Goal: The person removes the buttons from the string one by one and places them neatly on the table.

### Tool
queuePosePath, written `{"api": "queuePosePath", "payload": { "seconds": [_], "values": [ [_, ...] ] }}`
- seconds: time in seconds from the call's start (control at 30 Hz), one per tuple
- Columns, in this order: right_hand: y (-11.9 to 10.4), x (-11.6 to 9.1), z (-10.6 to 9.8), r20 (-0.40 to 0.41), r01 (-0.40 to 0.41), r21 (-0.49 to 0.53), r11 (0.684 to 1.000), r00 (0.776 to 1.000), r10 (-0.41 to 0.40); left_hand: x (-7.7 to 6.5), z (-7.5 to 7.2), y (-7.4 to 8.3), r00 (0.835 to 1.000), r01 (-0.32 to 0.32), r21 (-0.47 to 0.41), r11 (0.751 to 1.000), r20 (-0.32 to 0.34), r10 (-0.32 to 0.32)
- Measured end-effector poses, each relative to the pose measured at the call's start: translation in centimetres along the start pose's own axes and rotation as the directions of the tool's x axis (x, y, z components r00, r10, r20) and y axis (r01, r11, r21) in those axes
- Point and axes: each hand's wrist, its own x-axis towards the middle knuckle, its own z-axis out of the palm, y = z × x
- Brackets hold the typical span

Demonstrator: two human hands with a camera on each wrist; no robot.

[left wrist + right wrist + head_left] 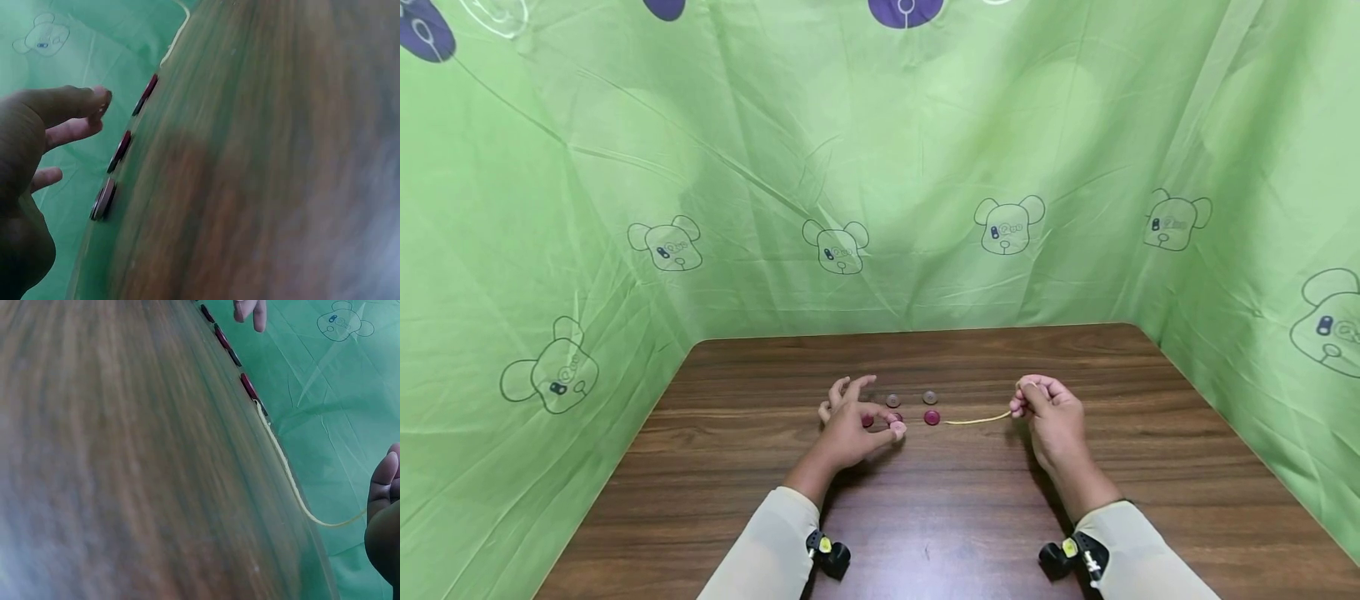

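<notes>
My left hand pinches a small pinkish button between thumb and index finger, with the other fingers spread. In the left wrist view this button is at the fingertips, above the tabletop. Two grey-brown buttons, one on the left and one on the right, lie just beyond the hand. A dark red button lies to its right; other red ones are partly hidden by its fingers. My right hand holds one end of a thin yellow cord, whose other end reaches toward the dark red button.
The brown wood-grain table ends at a far edge close to a green curtain printed with bear heads. Curtain also hangs on both sides. Black camera mounts are strapped on the left and right sleeves.
</notes>
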Motion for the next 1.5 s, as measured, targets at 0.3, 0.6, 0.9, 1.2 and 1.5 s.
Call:
{"api": "queuePosePath", "payload": {
  "seconds": [0.3,0.6,0.9,1.2,1.5],
  "values": [
    [0.0,-0.1,0.0,0.009,-0.005,-0.007,1.0,1.0,0.005,-0.2,-0.1,-0.7,0.999,-0.007,0.09,0.996,0.046,0.002],
    [-0.2,-0.2,0.2,0.024,-0.008,-0.01,1.0,1.0,0.008,-0.3,0.3,-1.1,0.999,-0.034,0.143,0.989,0.038,0.029],
    [-0.3,-0.2,0.1,0.024,-0.018,-0.007,1.0,1.0,0.019,-0.3,0.5,-1.1,0.999,-0.036,0.164,0.986,0.025,0.032],
    [-0.3,-0.1,0.0,0.02,-0.033,-0.012,0.999,0.999,0.033,-0.2,0.4,-1.1,0.999,-0.018,0.174,0.985,0.031,0.013],
    [-0.4,-0.3,0.0,0.021,-0.048,-0.044,0.998,0.999,0.049,-0.3,0.4,-1.1,1.0,-0.022,0.164,0.986,0.02,0.019]
  ]
}}
